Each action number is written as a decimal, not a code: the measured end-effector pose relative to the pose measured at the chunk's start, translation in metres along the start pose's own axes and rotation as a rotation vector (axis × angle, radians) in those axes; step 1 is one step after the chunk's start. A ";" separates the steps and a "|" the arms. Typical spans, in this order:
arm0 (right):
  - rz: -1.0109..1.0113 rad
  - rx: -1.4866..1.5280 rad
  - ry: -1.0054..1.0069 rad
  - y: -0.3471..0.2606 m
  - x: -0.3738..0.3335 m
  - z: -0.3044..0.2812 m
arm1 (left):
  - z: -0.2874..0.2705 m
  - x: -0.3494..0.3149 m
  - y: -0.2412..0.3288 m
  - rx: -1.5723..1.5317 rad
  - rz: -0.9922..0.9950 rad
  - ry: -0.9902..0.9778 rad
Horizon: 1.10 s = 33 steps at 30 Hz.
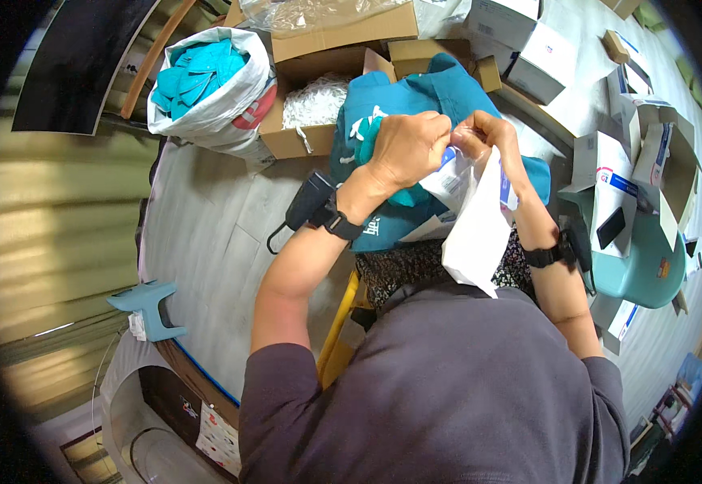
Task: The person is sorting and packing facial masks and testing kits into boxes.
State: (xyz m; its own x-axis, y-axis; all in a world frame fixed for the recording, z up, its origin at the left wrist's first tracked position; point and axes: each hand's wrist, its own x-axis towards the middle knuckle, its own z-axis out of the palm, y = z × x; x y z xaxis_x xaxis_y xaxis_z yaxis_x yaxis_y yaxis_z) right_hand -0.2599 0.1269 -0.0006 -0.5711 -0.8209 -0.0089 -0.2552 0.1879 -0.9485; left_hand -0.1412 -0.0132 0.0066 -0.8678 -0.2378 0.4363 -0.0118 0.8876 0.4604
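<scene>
Both my hands are together over my lap at a thin white carton (pixel 480 230) with blue print. My left hand (pixel 410 149) is closed, its fingers pinched at the carton's upper edge. My right hand (pixel 492 137) grips the same edge from the other side, fingers bent inward. The carton's long white flap hangs down toward my shirt. Under my hands a teal cloth (pixel 448 90) with white lettering covers my lap. Beside my left wrist lies a teal fabric piece (pixel 365 149) with white cord. What is between my fingertips is hidden.
A white sack (pixel 206 129) of teal fabric pieces stands at the far left. Next to it is an open cardboard box (pixel 274 137) of white cords (pixel 316 102). On the right, several white cartons (pixel 609 173) and a phone (pixel 611 228) rest about a teal stool (pixel 649 278).
</scene>
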 end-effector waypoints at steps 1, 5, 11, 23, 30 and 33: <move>0.023 0.093 -0.010 0.003 0.001 0.000 | -0.001 -0.001 0.007 0.010 0.024 0.059; 0.182 0.550 0.079 0.028 0.017 0.002 | -0.013 -0.018 0.032 -0.014 0.042 0.239; 0.156 0.571 0.194 0.043 0.018 -0.040 | -0.050 -0.045 0.047 -0.517 -0.305 0.672; 0.029 0.304 -0.415 -0.047 -0.022 -0.021 | -0.033 -0.026 0.024 -0.829 -0.447 0.845; 0.017 0.098 -0.237 -0.013 0.001 -0.034 | -0.087 -0.020 0.015 -0.370 -0.510 0.550; -0.054 -0.028 -0.185 -0.011 0.009 -0.019 | -0.074 -0.008 0.028 -0.123 -0.161 0.315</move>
State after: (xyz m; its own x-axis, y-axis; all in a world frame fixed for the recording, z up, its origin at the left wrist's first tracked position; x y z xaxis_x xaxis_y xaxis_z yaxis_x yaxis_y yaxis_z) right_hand -0.2768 0.1280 0.0162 -0.4034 -0.9148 -0.0189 -0.3049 0.1538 -0.9399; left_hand -0.0982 -0.0156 0.0735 -0.6643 -0.4969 0.5583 -0.0589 0.7795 0.6237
